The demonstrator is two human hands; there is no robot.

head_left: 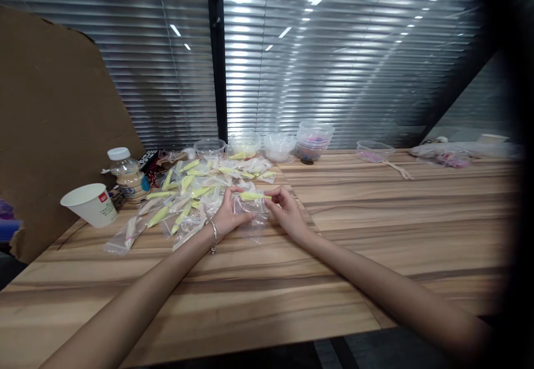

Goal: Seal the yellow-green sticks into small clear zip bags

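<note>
Over the middle of the table, my left hand point(228, 213) grips a small clear plastic bag point(250, 206) by its left side, thumb across the front. A slim yellow piece point(251, 196) lies along the top of this bag; I cannot tell whether it is inside or at the mouth. My right hand point(286, 210) pinches the right end of the yellow piece between thumb and fingertips. Left of and behind my left hand spreads a pile of similar clear bags point(183, 213), holding yellow and pale pieces.
A paper cup point(89, 205) and a bottle point(127, 174) stand at the left, by a cardboard panel point(54, 107). Along the back are clear bowls point(279, 146), a stack of tubs point(314, 141), a shallow dish point(374, 151) and a plastic bag point(459, 151), before window blinds.
</note>
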